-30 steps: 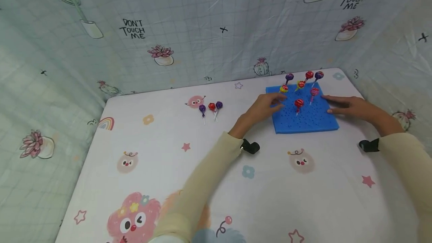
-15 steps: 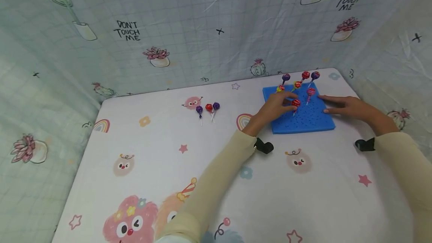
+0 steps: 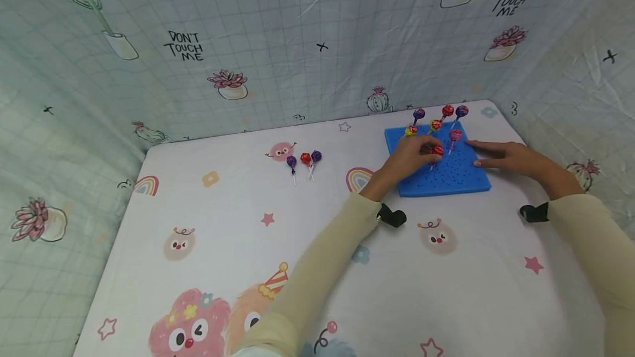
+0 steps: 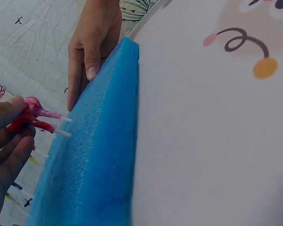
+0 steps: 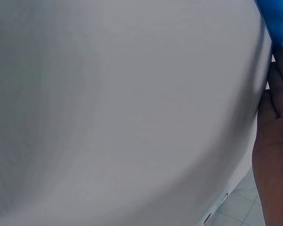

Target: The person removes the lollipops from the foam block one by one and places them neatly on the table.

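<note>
My left hand (image 3: 410, 155) is over the blue foam block (image 3: 448, 178). Its thumb and fingers pinch the wrapped head of a red lollipop (image 3: 437, 150). In the left wrist view, this red lollipop (image 4: 45, 125) has its white stick pointing at the foam; whether the tip sits in it I cannot tell. Just behind stands a pink lollipop (image 3: 455, 135). Several purple, red and yellow lollipops stand along the block's back part, among them a purple one (image 3: 462, 111). With fairly straight fingers, my right hand (image 3: 516, 160) touches the block's right edge.
Left of the block, a purple lollipop (image 3: 291, 162), a red lollipop (image 3: 305, 157) and another purple lollipop (image 3: 316, 156) lie on the white patterned table (image 3: 223, 269). A printed cloth (image 3: 278, 43) hangs behind the table and at both sides.
My left hand has moved right from the block's left side to the red lollipop and now pinches its head. My right hand keeps its place at the block's edge. The head view has shifted slightly.
</note>
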